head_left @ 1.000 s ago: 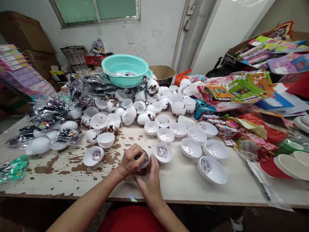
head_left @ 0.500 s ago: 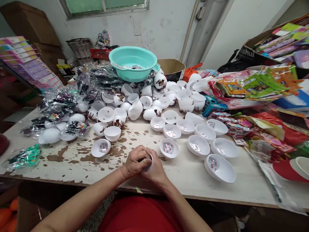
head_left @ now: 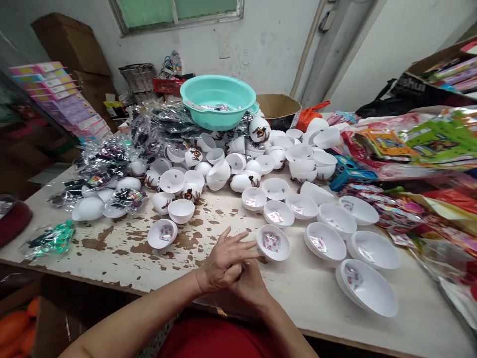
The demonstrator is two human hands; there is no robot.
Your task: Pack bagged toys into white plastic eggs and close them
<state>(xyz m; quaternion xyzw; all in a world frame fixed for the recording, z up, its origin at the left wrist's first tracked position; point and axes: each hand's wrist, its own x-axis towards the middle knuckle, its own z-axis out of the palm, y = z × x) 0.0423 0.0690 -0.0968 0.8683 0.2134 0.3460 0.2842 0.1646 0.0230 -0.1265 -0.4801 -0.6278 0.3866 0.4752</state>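
My left hand [head_left: 227, 261] is over the table's front edge, its fingers stretched out and its thumb bent down against my right hand [head_left: 250, 282]. My right hand is curled beneath it, and its fingers are mostly hidden. A small dark bit shows between the two hands; what is in there cannot be made out. Just beyond my fingers is a white plastic egg-half [head_left: 273, 242] with a small clear packet with pink marks in it. Another white egg-half [head_left: 162, 234] with a packet lies to the left.
More egg-halves with packets [head_left: 324, 241] stand at the right. Behind them is a heap of white shells and printed eggs [head_left: 260, 130], below a turquoise basin [head_left: 219, 119]. Bagged dark items [head_left: 100, 159] lie at the left, colourful packaging [head_left: 395, 144] at the right.
My left fingers have spread out from a closed grip. The white rim that showed between my hands is now hidden. My view has shifted slightly, and the loose things have not moved.
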